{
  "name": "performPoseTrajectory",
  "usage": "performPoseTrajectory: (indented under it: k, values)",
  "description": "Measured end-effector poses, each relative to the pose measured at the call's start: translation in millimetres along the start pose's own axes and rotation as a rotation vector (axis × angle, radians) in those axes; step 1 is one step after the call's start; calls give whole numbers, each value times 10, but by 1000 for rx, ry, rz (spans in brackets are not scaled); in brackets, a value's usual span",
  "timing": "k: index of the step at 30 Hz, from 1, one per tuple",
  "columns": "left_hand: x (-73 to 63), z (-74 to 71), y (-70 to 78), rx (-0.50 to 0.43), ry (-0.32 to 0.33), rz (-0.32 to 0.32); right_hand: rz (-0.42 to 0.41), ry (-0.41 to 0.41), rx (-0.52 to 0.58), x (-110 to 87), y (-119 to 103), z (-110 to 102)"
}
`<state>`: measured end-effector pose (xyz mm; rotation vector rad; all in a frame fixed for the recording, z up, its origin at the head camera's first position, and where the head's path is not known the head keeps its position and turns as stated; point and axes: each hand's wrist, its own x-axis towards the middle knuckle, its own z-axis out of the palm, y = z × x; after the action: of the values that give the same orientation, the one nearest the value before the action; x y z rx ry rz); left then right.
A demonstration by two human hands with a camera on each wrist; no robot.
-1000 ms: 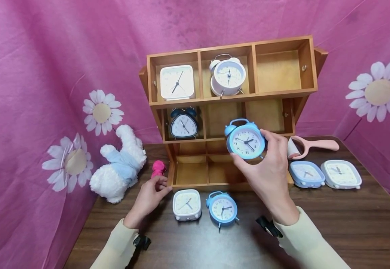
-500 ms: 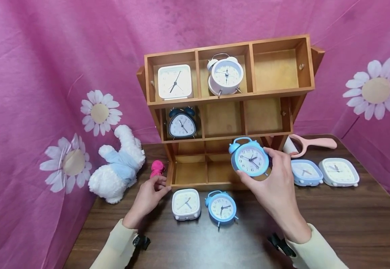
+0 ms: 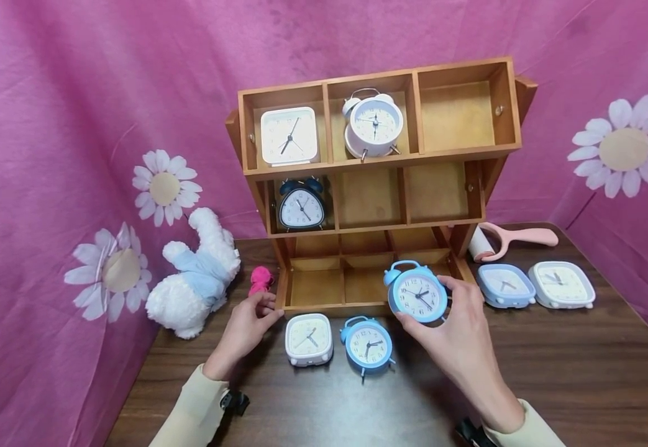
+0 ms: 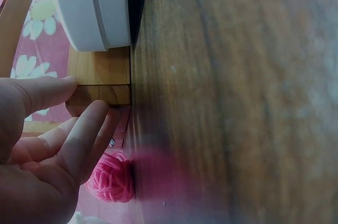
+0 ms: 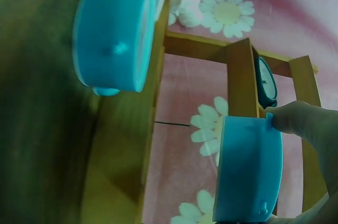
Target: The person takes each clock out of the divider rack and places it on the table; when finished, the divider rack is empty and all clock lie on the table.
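Observation:
My right hand (image 3: 460, 347) holds a light blue twin-bell alarm clock (image 3: 417, 295) between thumb and fingers, its dial facing up toward the head camera. The clock overlaps the lower right compartments of the wooden shelf (image 3: 458, 153) in the head view. At the shelf's bottom left corner, my left hand (image 3: 245, 332) pinches the wood, thumb on the front and fingers on the side. Between the hands, a white square clock (image 3: 309, 339) and another blue twin-bell clock (image 3: 368, 346) stand on the table before the shelf.
The shelf holds a white square clock (image 3: 289, 135), a white bell clock (image 3: 376, 124) and a black triangular one (image 3: 301, 210). Leftward are a white plush toy (image 3: 195, 279) and pink yarn (image 4: 112, 179). Rightward lie a lint roller (image 3: 519, 238), a blue clock (image 3: 506, 285) and a white one (image 3: 561, 284).
My right hand has lowered the blue alarm clock from in front of the middle tier to the bottom tier, drifting slightly right. My left hand stays at the shelf corner.

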<state>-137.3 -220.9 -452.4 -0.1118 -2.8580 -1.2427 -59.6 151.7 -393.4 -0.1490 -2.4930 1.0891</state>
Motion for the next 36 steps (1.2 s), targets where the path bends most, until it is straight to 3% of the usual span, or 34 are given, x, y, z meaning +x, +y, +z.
performPoseTrajectory:
  k: [5,12,16,36]
  values:
    - [-12,-6,-10,0,1,-1,37,-73,-47,-90,75,35]
    - [-13,-2,-30,1,3,2,60,-81,-70,-196,199,25]
    - [2,-10,-30,4,6,3,109,-136,-89,-241,273,16]
    - [-6,19,-34,-9,8,17,279,-326,-158,-403,379,9]
